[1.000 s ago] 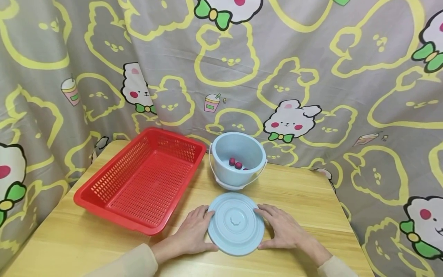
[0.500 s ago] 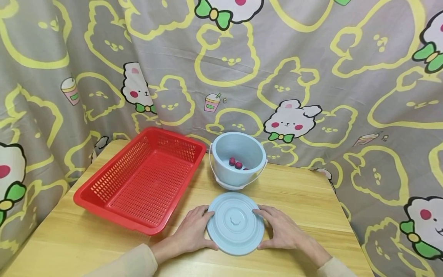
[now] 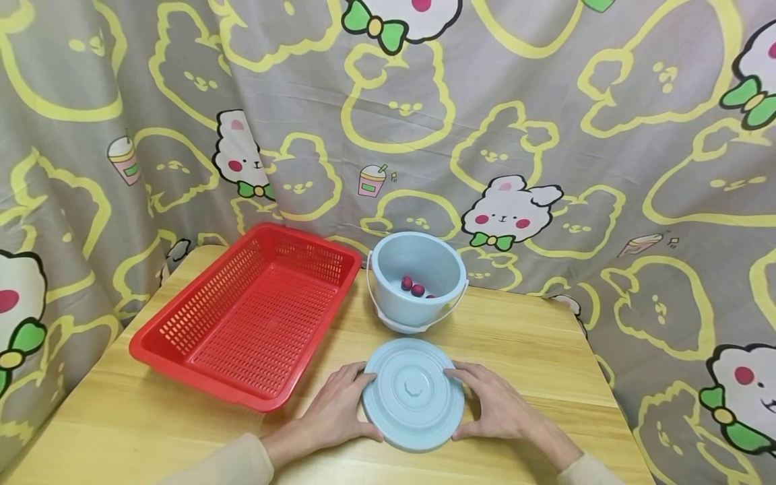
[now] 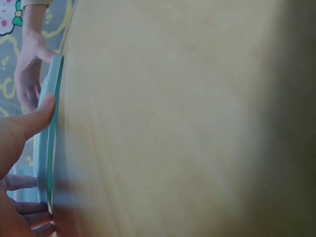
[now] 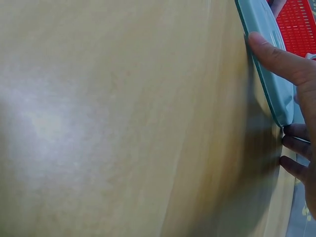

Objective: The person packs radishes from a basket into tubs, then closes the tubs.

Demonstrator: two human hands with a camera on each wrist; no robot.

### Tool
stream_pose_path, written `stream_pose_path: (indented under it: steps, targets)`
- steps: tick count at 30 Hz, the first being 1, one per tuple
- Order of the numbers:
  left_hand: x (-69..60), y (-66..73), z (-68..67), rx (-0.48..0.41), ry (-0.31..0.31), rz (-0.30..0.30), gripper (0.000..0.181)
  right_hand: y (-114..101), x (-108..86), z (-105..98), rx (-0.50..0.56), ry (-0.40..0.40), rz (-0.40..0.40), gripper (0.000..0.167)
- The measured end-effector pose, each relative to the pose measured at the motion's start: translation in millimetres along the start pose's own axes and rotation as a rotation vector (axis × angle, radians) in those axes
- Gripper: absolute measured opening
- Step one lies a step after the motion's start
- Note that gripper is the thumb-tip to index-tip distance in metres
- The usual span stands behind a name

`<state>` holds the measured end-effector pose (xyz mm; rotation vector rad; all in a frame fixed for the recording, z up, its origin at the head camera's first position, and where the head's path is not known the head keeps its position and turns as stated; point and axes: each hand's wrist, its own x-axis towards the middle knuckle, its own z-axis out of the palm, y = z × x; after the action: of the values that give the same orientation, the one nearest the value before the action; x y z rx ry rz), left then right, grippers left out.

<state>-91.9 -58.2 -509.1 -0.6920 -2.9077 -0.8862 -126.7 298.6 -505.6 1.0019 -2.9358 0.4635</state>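
Note:
A round light-blue bucket lid (image 3: 414,421) with a small raised knob lies top side up between both hands, in front of the bucket. My left hand (image 3: 339,409) grips its left edge, thumb toward me and fingers at the far side. On the opposite edge my right hand (image 3: 500,406) holds it likewise; the right wrist view shows the thumb on the lid's rim (image 5: 271,74). Whether the lid touches the table cannot be told. Behind it stands an uncovered light-blue bucket (image 3: 403,306), its handle down. Several dark-red balls (image 3: 417,289) lie inside, partly hidden by the wall.
A large red perforated basket (image 3: 212,385) stands on the left of the wooden table (image 3: 533,337), with nothing in it. A patterned grey curtain (image 3: 424,87) hangs close behind the table and along both sides.
The lid and both hands have shifted very slightly toward me. Bucket, balls and basket stay where they were.

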Motion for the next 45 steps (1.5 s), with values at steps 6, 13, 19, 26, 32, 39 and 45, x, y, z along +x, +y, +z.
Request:
stream_pose_path:
  steps: [6, 13, 19, 26, 32, 39, 45]
  targets:
    - [-4.5, 0.9, 0.0, -0.010, 0.023, 0.019, 0.104, -1, -4.9, -1, -0.007, 0.025, 0.000, 0.108]
    - [-8.5, 3.5, -2.1, -0.011, 0.043, 0.037, 0.103, -4, -9.6, -5, 0.002, 0.040, 0.009, 0.107]
    - [-11.5, 5.6, -4.9, 0.012, 0.056, 0.058, 0.106, -8, -13.5, -8, -0.024, 0.098, -0.032, 0.107]
    - [-15.3, 11.3, -11.9, 0.061, 0.051, 0.073, 0.107, -13, -19.3, -14, -0.029, 0.124, -0.041, 0.107]
    - [-18.1, 16.1, -20.0, 0.074, 0.069, 0.082, 0.104, -18, -21.4, -21, -0.033, 0.166, -0.062, 0.109]
    - [-20.7, 22.5, -30.4, 0.100, 0.123, 0.107, 0.103, -24, -23.1, -32, -0.032, 0.221, -0.081, 0.107]
    - [-21.4, 29.0, -42.5, 0.107, 0.145, 0.134, 0.103, -27, -24.5, -39, -0.036, 0.259, -0.104, 0.107]
